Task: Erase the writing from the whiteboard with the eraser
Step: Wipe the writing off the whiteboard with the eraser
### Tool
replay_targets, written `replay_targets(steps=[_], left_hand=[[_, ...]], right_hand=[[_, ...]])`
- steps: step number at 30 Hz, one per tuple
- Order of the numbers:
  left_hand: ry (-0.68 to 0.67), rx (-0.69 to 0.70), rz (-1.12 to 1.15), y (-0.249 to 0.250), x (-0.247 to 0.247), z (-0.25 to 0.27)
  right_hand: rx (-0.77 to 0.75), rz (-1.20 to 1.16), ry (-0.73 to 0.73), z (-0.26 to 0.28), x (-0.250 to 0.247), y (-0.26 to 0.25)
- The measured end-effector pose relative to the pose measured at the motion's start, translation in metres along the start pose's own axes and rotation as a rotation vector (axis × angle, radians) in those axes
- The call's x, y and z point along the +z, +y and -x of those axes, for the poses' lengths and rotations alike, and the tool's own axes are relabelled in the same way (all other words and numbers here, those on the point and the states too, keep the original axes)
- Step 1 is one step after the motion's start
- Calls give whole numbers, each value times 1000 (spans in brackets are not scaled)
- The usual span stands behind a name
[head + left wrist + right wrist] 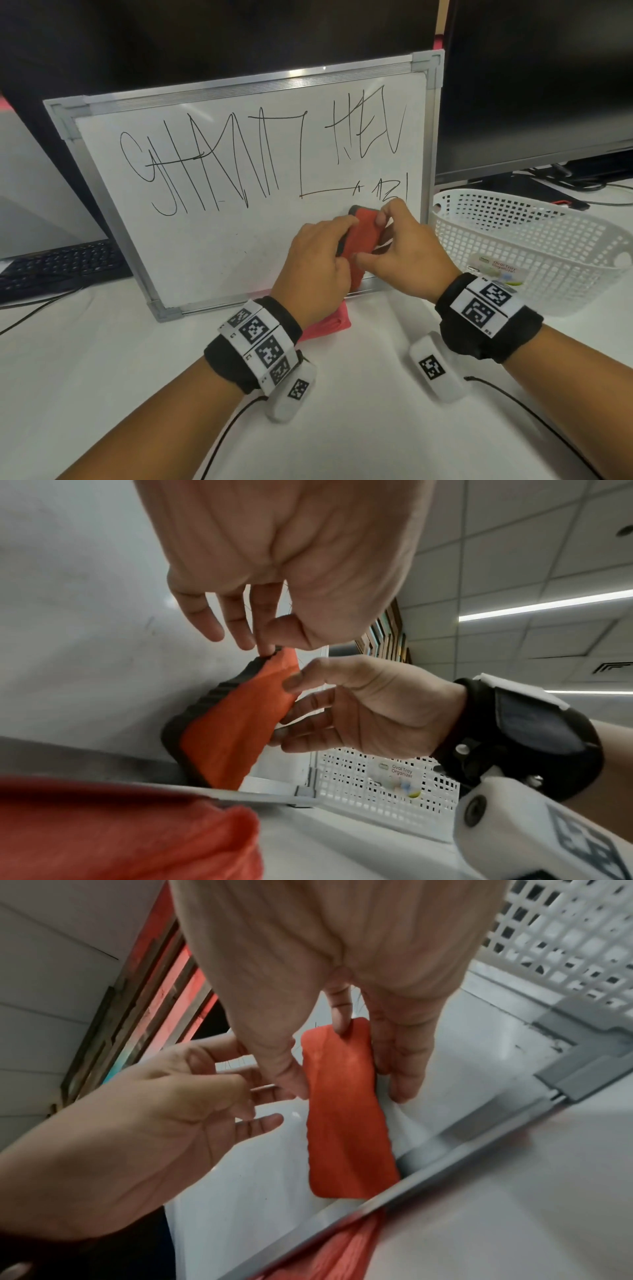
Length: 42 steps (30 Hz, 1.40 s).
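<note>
eraser (359,240) against whiteboard (212,240), lower right of frame | right hand (407,253) grip: pinches eraser | left hand (315,267) grip: fingertips pinch its left edge

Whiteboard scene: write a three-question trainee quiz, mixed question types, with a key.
1. True or false: the writing on the whiteboard is already wiped off.
2. Which hand touches the eraser? A) left hand only B) right hand only C) both
3. Fill in: the white basket stands to the ___ of the whiteboard.

Key: 1 false, the black strokes are all there. 2 C, fingers of both hands are on the orange eraser, low on the board. 3 right.
</note>
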State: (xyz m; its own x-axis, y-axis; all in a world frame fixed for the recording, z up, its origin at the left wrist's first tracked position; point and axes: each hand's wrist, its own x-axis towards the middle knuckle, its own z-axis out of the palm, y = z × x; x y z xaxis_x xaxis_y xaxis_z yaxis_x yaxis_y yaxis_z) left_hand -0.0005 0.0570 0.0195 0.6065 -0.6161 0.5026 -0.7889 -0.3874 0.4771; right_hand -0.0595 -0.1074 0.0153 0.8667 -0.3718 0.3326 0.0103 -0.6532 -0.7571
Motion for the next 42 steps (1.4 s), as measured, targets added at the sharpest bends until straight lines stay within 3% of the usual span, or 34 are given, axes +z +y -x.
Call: replay_targets(steps=[9,16,20,28,32,38,42], left_hand=[[-78,-38,227,-2,-10,-9],[-216,17,-136,-33,-25,9],[-335,-5,-167,-49,-38,22],[-527,-10,-268,-76,-55,37],[-522,18,-281,-80,-55,40],[-491,22,-268,-76,-50,38],[-464,19,-263,-74,-49,33]], right_hand=[[-67,199,98,-7,3,3],[61,432,16,-5,-6,4],[108,461,10,-4,-13,5],[56,423,117,-10,-20,5],[112,497,-1,-8,-20,11],[62,441,128,-16,-28,5],[122,494,35,-12,-23,11]])
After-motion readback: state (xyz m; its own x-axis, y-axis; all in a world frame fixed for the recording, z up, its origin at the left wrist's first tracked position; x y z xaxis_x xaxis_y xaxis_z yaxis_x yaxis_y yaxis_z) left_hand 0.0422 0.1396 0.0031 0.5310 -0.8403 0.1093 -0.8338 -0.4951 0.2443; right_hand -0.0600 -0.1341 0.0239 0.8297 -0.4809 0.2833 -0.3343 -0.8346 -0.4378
